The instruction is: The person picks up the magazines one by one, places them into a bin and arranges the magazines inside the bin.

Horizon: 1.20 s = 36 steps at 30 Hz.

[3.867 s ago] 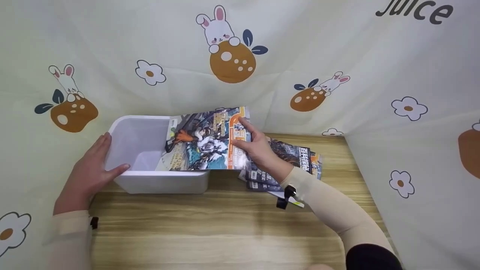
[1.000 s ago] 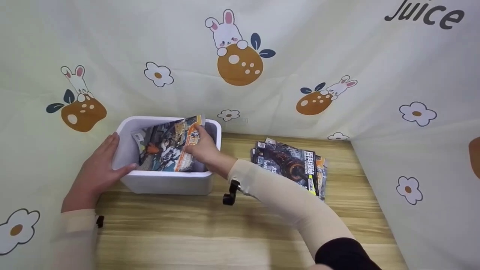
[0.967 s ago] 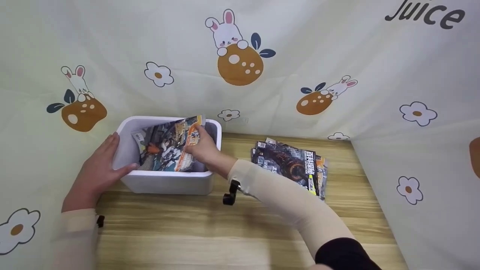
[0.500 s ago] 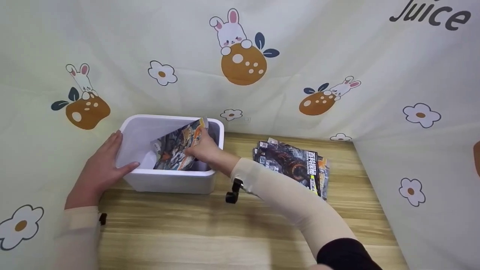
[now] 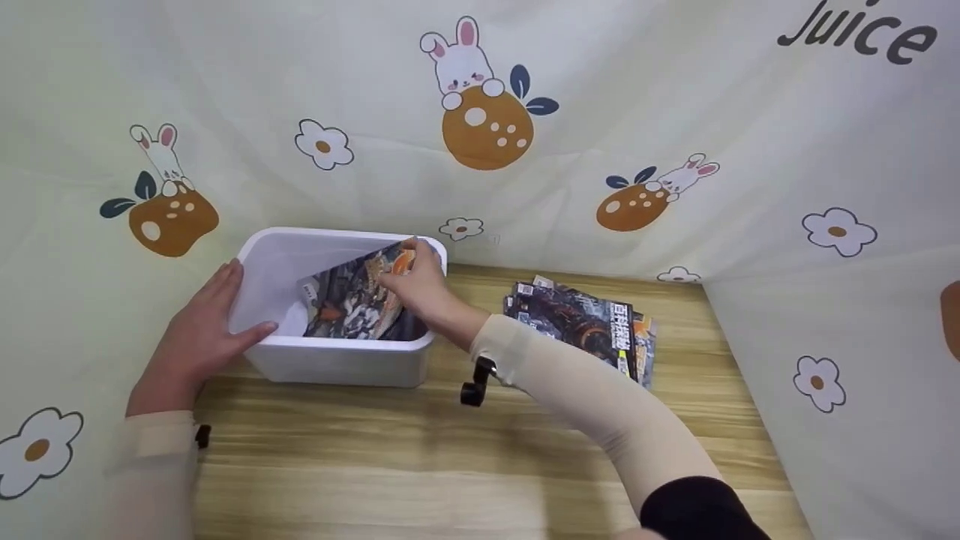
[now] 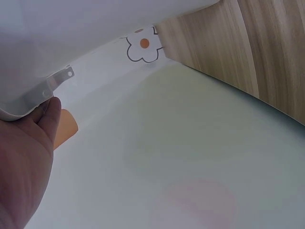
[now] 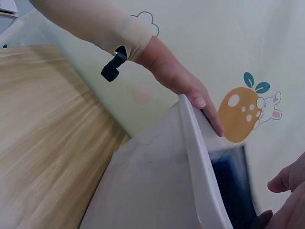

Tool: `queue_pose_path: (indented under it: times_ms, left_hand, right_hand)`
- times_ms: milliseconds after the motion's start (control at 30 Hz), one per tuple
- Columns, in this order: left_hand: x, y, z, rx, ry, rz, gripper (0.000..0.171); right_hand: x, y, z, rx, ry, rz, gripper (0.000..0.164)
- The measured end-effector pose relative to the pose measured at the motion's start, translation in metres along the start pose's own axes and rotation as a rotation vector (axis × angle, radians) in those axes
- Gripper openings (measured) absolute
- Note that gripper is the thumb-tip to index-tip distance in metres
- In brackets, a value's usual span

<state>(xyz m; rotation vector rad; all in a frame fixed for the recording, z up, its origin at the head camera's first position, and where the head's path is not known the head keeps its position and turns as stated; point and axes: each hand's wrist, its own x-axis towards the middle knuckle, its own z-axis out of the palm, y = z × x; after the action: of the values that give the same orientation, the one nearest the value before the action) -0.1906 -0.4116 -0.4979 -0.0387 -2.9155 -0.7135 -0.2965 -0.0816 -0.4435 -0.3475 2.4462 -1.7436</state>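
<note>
A white plastic bin (image 5: 337,364) stands on the wooden table, its corner held by my left hand (image 5: 199,330), thumb on the front rim and fingers along the left side. In the left wrist view my left hand (image 6: 28,162) is up against the bin's underside of the rim. A comic-style magazine (image 5: 352,307) with an orange logo leans inside the bin's right half. Over that end is my right hand (image 5: 424,289), thumb and fingers spread apart at the magazine's upper edge. The right wrist view shows the magazine (image 7: 233,186) as a dark blur inside the rim.
A loose stack of magazines (image 5: 574,322) lies on the table (image 5: 360,465) right of the bin. Behind and along both sides hangs a pale curtain (image 5: 555,217) printed with rabbits, oranges and flowers.
The magazine has gone from above the bin down into it, tilted to the right. In the last half second my right thumb and fingers have parted from it and lifted slightly. My left hand keeps its place.
</note>
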Motion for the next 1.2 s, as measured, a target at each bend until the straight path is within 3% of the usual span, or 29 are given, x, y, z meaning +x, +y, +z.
queue_pose_path:
  times_ms: [300,500,667,900,1033,1200]
  left_hand:
    - [0.002,-0.002,0.0,-0.017,0.001,-0.002,0.12]
    - [0.002,0.0,0.0,-0.017,0.002,-0.003,0.12]
    - [-0.002,0.001,0.0,-0.019,0.008,-0.001,0.119]
    - [-0.005,-0.003,0.003,-0.033,0.005,-0.006,0.119]
    - [-0.006,-0.004,0.004,-0.027,-0.011,-0.018,0.12]
    - [-0.002,-0.002,0.002,-0.03,-0.009,-0.013,0.119]
  right_hand:
    - [0.001,0.006,-0.023,0.057,-0.075,-0.045,0.054]
    - [-0.007,0.027,-0.063,0.054,-0.154,-0.165,0.043]
    - [-0.015,0.064,-0.108,0.005,-0.164,-0.209,0.044]
    - [-0.027,0.137,-0.17,-0.056,-0.105,-0.163,0.04]
    - [-0.035,0.173,-0.207,-0.157,-0.071,-0.171,0.043]
    - [-0.042,0.202,-0.253,-0.271,-0.038,-0.145,0.056]
